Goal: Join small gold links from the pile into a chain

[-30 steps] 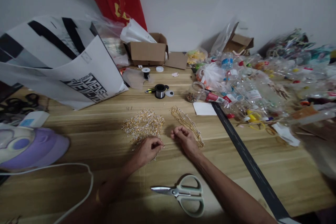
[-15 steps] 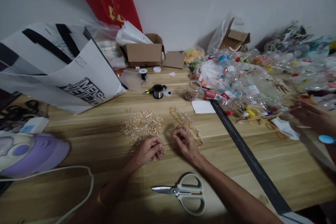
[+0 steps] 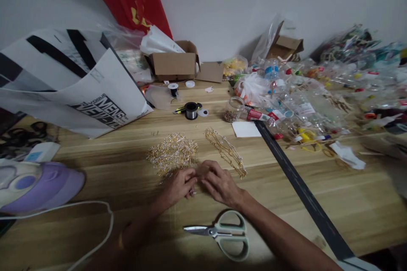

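Observation:
Both hands meet over the table just in front of a tangled heap of gold and clear beaded chain. My left hand is closed in a pinch on a bit of beaded chain, and a few shiny beads show under its fingertips. Against those fingertips, my right hand is pinched closed too; what lies between its fingers is hidden. Several lengths of gold chain lie stretched out behind my right hand. Scissors with pale green handles rest nearer to me, blades pointing left.
Wire spools and a jar of beads stand farther back. Plastic bottles pile up on the right, beyond a black strip. A white paper bag, a purple device and a white cable are on the left.
My right hand has moved left and its fingers now touch my left hand's fingertips. The other person's hand at the right has left the bottle pile.

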`<action>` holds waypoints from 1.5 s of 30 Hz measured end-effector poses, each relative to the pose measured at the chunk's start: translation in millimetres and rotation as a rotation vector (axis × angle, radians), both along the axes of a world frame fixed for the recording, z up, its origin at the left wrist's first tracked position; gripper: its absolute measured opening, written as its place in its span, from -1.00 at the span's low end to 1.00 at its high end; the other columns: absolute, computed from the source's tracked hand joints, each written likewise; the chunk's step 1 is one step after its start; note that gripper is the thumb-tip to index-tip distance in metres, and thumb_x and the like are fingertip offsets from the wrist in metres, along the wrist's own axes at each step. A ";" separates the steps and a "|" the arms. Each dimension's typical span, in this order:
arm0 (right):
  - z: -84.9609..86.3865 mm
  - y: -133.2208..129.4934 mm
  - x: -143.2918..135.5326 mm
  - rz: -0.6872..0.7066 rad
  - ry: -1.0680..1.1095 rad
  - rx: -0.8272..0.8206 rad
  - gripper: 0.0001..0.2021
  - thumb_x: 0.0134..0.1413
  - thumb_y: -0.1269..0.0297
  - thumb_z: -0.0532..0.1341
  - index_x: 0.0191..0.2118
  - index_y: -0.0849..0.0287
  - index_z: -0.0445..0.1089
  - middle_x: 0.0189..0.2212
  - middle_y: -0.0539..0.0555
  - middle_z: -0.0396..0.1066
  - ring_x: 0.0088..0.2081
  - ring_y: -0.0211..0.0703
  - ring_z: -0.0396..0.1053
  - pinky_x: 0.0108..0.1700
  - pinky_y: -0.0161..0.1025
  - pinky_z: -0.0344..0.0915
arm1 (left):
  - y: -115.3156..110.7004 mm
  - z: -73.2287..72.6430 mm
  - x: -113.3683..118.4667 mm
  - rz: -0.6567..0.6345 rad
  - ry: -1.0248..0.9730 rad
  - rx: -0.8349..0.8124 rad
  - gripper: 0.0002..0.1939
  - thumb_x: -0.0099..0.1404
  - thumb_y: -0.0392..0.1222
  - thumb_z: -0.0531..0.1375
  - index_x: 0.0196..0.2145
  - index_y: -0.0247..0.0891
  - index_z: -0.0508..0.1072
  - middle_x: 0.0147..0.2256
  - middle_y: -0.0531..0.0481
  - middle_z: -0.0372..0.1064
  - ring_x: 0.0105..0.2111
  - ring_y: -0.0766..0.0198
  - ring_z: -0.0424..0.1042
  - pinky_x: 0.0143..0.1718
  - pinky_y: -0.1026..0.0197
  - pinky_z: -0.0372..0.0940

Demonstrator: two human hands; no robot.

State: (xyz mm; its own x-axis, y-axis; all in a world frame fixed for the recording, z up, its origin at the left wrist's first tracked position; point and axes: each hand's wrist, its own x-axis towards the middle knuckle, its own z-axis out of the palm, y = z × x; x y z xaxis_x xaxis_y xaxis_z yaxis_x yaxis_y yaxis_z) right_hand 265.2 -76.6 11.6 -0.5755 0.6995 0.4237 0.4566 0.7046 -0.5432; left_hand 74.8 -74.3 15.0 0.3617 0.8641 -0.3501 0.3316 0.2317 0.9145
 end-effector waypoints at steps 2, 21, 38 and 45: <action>-0.6 -2.2 0.0 -0.006 -0.008 0.055 -0.84 0.24 0.36 0.04 -0.14 0.15 0.34 -0.07 0.26 0.29 -0.10 -0.05 0.37 -0.22 -0.20 0.38 | -0.1 2.0 -0.3 0.011 0.012 0.013 -0.83 0.16 -0.12 0.15 -0.46 -0.28 0.31 -0.64 0.13 0.28 -0.68 0.39 0.36 -0.73 0.43 0.21; -10.7 1.2 -3.2 0.061 -0.198 0.136 -0.83 0.28 0.44 -0.06 -0.20 0.19 0.25 -0.33 0.16 0.35 -0.29 -0.12 0.34 -0.33 -0.26 0.30 | 0.5 -3.9 -0.9 -0.008 -0.054 -0.076 -0.72 0.14 -0.01 0.18 -0.48 -0.27 0.26 -0.71 0.15 0.25 -0.73 0.36 0.31 -0.71 0.36 0.19; -17.4 8.7 -1.9 -0.114 -0.095 0.109 -0.82 0.31 0.40 -0.09 -0.32 0.17 0.17 -0.44 0.09 0.29 -0.43 -0.16 0.25 -0.42 -0.29 0.17 | 10.5 1.6 -14.7 -0.093 -0.188 -0.104 -0.67 0.03 0.00 0.31 -0.42 -0.36 0.42 -0.52 0.01 0.43 -0.54 0.36 0.37 -0.46 0.29 0.28; -12.6 5.7 -1.5 -0.114 -0.139 0.110 -0.83 0.30 0.41 -0.08 -0.25 0.21 0.23 -0.35 0.13 0.37 -0.39 -0.21 0.33 -0.42 -0.34 0.23 | 11.9 -3.8 -15.0 -0.082 -0.217 -0.107 -0.61 0.03 0.07 0.30 -0.43 -0.37 0.43 -0.55 0.00 0.42 -0.60 0.38 0.36 -0.53 0.31 0.26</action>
